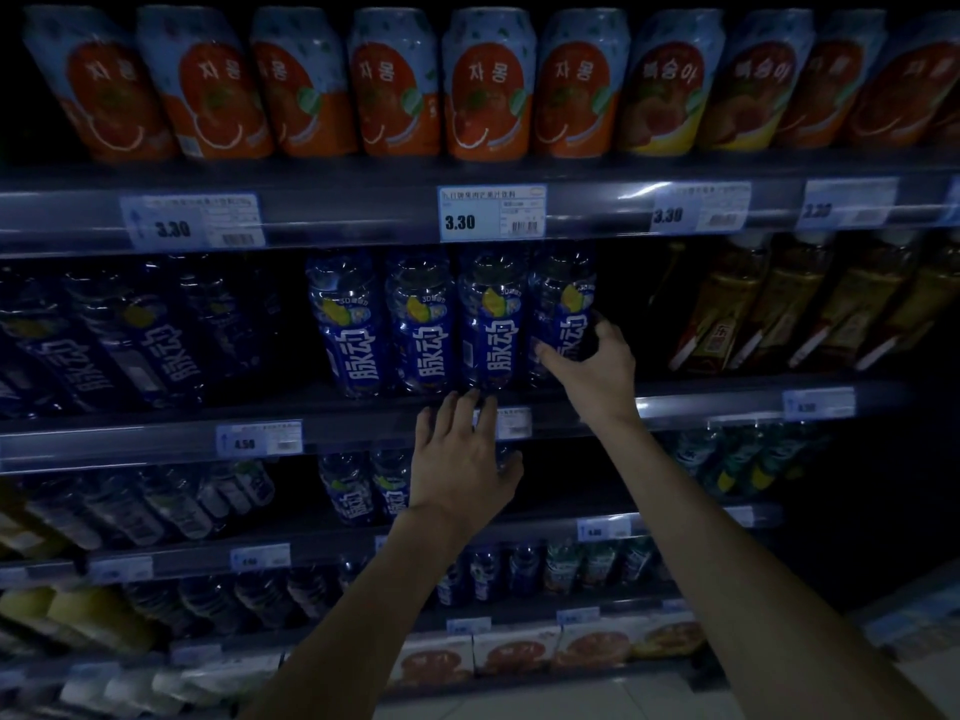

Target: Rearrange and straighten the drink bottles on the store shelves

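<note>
Several blue-labelled drink bottles stand upright in a row on the middle shelf. My right hand wraps around the rightmost blue bottle, thumb on its right side and fingers across its label. My left hand is spread flat with fingers apart, its fingertips at the shelf's front edge just below the third bottle; it holds nothing. Darker blue bottles fill the left of the same shelf.
Orange and peach cans line the top shelf above price tags. Yellow tea bottles stand to the right past a dark gap. Lower shelves hold more bottles and boxed drinks.
</note>
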